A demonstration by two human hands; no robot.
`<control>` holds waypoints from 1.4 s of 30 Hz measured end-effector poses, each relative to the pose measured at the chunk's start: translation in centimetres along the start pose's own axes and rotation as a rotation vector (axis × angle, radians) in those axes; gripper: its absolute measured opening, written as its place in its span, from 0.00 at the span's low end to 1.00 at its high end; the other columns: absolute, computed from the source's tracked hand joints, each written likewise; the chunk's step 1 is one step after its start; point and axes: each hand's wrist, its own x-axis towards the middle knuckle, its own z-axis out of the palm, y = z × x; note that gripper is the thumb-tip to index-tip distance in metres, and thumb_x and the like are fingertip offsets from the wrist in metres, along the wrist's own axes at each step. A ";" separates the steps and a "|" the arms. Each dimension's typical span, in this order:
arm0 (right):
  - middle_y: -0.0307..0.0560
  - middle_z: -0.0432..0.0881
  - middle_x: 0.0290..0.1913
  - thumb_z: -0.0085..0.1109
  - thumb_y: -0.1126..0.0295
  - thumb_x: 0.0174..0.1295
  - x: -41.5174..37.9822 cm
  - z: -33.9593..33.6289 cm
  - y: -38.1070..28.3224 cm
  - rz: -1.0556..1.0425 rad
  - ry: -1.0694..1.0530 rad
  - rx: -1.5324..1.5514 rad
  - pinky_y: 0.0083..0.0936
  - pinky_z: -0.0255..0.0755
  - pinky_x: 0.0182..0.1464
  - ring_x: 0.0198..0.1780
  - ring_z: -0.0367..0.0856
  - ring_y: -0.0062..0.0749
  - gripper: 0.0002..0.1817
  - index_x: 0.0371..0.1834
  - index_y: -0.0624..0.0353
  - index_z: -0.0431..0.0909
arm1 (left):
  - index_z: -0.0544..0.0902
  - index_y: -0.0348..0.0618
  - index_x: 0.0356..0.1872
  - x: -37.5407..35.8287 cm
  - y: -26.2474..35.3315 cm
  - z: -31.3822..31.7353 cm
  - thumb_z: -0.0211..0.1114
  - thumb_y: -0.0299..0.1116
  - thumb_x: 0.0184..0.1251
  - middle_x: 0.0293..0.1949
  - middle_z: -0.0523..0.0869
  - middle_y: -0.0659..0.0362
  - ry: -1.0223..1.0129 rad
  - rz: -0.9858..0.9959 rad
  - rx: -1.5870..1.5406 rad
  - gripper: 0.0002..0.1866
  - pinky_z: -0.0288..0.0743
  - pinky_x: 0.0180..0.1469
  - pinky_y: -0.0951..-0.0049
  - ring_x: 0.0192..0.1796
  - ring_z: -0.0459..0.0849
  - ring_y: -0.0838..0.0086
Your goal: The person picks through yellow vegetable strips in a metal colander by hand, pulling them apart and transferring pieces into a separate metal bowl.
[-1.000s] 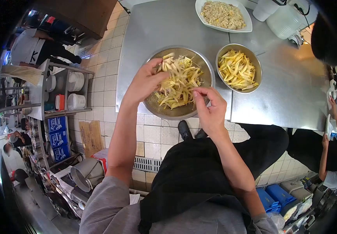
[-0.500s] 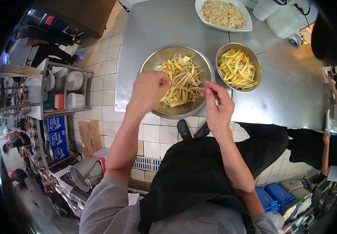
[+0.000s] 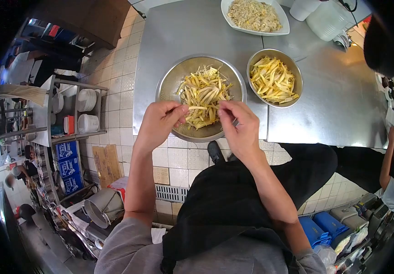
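Observation:
A wide metal bowl (image 3: 165, 86) holds a heap of yellow strips (image 3: 203, 89) with thin stringy tips. Over the bowl's near left side, my left hand (image 3: 162, 122) pinches the left end of one pale yellow strip (image 3: 198, 108). My right hand (image 3: 240, 125) is at the bowl's near right side, thumb and forefinger pressed together near the strip's right end; whatever they hold is too small to name. To the right stands a smaller metal bowl (image 3: 301, 84) full of similar yellow strips (image 3: 273, 80), touched by neither hand.
On the metal table (image 3: 324, 105), a white dish (image 3: 286, 28) of grainy food and white containers (image 3: 322, 22) stand at the back. A shelf with plates (image 3: 86, 99) is at the left. Co-workers' arms (image 3: 388, 160) show at the right; blue bins (image 3: 329, 223) stand below.
My left hand has come down and turned toward the right hand, and a strip now shows between them. My right hand has shifted left. The co-worker at the right has moved.

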 end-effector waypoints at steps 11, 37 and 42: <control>0.59 0.89 0.38 0.68 0.78 0.66 -0.4 0.6 0.1 0.185 -0.081 0.060 0.33 0.81 0.40 0.36 0.89 0.46 0.08 0.46 0.69 0.87 | 0.90 0.36 0.43 -1.2 -1.7 2.5 0.65 0.39 0.81 0.30 0.88 0.63 -0.065 -0.121 -0.376 0.15 0.72 0.33 0.83 0.30 0.79 0.86; 0.49 0.82 0.36 0.68 0.77 0.63 -1.8 2.0 -0.9 -0.219 -0.199 -0.407 0.44 0.70 0.47 0.42 0.80 0.50 0.09 0.40 0.58 0.76 | 0.81 0.37 0.44 1.9 -2.1 5.1 0.56 0.38 0.86 0.33 0.90 0.54 0.300 -0.033 -0.689 0.14 0.81 0.36 0.77 0.31 0.87 0.76; 0.44 0.82 0.37 0.67 0.74 0.63 -1.2 1.3 -0.5 -0.237 -0.153 -0.530 0.41 0.67 0.50 0.44 0.78 0.44 0.05 0.39 0.57 0.80 | 0.83 0.35 0.49 4.4 -3.0 1.6 0.59 0.37 0.84 0.36 0.90 0.53 0.410 -0.028 -0.779 0.13 0.82 0.39 0.73 0.35 0.88 0.72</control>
